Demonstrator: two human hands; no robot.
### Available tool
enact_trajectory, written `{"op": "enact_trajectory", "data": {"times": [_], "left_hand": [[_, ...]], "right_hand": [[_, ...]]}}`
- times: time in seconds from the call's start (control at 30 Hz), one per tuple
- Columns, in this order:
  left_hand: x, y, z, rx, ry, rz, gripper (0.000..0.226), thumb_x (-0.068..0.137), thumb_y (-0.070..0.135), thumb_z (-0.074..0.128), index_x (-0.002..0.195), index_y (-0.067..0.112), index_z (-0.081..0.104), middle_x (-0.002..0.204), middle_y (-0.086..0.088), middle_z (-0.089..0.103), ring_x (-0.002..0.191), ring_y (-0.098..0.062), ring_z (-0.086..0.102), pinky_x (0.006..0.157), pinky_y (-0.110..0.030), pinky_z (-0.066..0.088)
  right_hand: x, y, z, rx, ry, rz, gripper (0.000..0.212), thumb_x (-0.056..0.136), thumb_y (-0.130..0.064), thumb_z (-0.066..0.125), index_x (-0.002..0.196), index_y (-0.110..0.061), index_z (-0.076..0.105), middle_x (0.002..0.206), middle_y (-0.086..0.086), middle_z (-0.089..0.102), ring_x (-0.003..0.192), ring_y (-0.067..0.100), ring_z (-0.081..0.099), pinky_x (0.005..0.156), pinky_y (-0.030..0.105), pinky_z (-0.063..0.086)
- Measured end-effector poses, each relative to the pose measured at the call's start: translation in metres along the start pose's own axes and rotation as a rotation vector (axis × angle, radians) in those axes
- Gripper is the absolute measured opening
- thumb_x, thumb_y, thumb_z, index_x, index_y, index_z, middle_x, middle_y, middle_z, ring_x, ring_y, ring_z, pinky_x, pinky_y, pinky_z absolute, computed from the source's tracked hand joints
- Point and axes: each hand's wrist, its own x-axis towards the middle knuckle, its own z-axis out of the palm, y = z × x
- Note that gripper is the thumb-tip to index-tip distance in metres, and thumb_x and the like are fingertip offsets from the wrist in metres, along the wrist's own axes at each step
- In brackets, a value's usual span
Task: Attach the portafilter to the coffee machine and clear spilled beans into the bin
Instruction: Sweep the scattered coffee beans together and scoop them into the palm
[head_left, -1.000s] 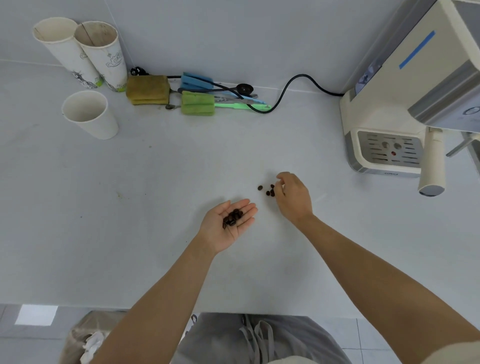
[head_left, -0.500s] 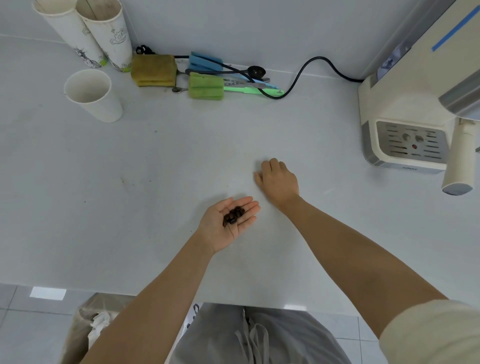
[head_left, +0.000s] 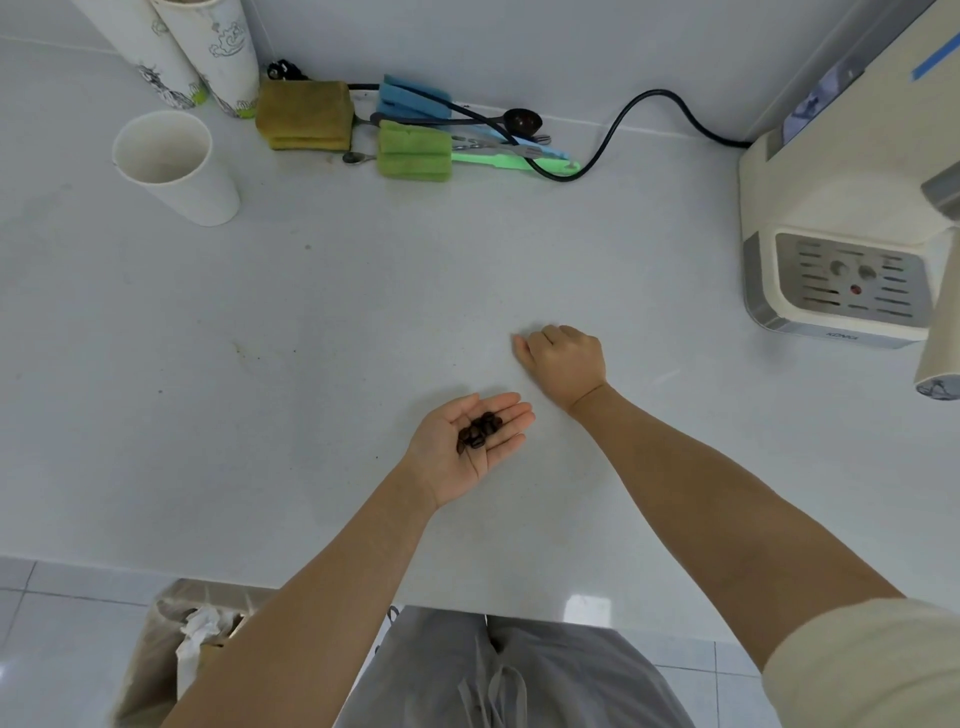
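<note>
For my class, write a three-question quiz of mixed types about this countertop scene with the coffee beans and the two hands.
1. True or false: the left hand is palm up with coffee beans in it.
2. Where is the bin?
A. On the counter beside the paper cup
B. On the floor below the counter edge, to the person's left
C. Under the coffee machine
3. Fill in: the right hand rests knuckles up on the ____.

Key
1. True.
2. B.
3. Counter; whether it covers any beans cannot be seen.
</note>
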Motion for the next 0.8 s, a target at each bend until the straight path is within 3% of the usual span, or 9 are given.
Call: {"op": "enact_trajectory", "data": {"times": [0.17, 0.43, 0.63, 0.73, 0.8], "left_hand": [[-0.001, 0.0, 0.004, -0.01, -0.003, 0.005, 0.043, 0.098, 0.021, 0.025, 0.106, -0.007, 0.057, 0.119, -0.013, 0.057, 0.129, -0.029, 0.043, 0.098, -0.039, 0.038], [0.004, 0.003, 0.003, -0.016, 0.006, 0.029, 0.042, 0.098, 0.021, 0.026, 0.097, -0.004, 0.06, 0.103, -0.018, 0.063, 0.131, -0.03, 0.043, 0.097, -0.038, 0.039], [0.008, 0.007, 0.006, -0.025, 0.017, 0.046, 0.043, 0.098, 0.021, 0.026, 0.108, -0.009, 0.056, 0.138, -0.021, 0.047, 0.128, -0.03, 0.045, 0.099, -0.038, 0.038], [0.011, 0.009, 0.011, -0.017, 0.027, 0.039, 0.042, 0.098, 0.021, 0.027, 0.112, -0.009, 0.052, 0.136, -0.022, 0.049, 0.13, -0.03, 0.043, 0.098, -0.038, 0.038], [0.012, 0.009, 0.017, -0.008, 0.029, 0.043, 0.042, 0.098, 0.021, 0.028, 0.106, -0.008, 0.056, 0.124, -0.018, 0.057, 0.124, -0.03, 0.048, 0.099, -0.038, 0.038]], "right_hand": [[-0.001, 0.001, 0.001, -0.005, 0.009, -0.015, 0.045, 0.062, -0.026, 0.07, 0.029, -0.016, 0.041, 0.026, -0.003, 0.038, 0.02, 0.012, 0.035, 0.031, 0.008, 0.021], [0.001, 0.001, 0.0, 0.048, 0.017, 0.045, 0.049, 0.075, -0.025, 0.048, 0.027, -0.016, 0.041, 0.024, -0.003, 0.038, 0.018, 0.013, 0.034, 0.032, 0.008, 0.021], [0.001, 0.002, -0.006, 0.083, 0.01, 0.09, 0.051, 0.075, -0.024, 0.045, 0.026, -0.013, 0.039, 0.022, -0.002, 0.036, 0.017, 0.015, 0.034, 0.033, 0.008, 0.02], [0.005, 0.003, -0.017, 0.14, 0.014, 0.099, 0.051, 0.076, -0.023, 0.045, 0.027, -0.011, 0.039, 0.022, 0.0, 0.036, 0.017, 0.017, 0.032, 0.038, 0.01, 0.015], [0.009, 0.001, -0.027, 0.186, 0.032, 0.076, 0.05, 0.076, -0.022, 0.046, 0.028, -0.011, 0.039, 0.022, 0.0, 0.036, 0.018, 0.016, 0.026, 0.039, 0.009, 0.013]]}}
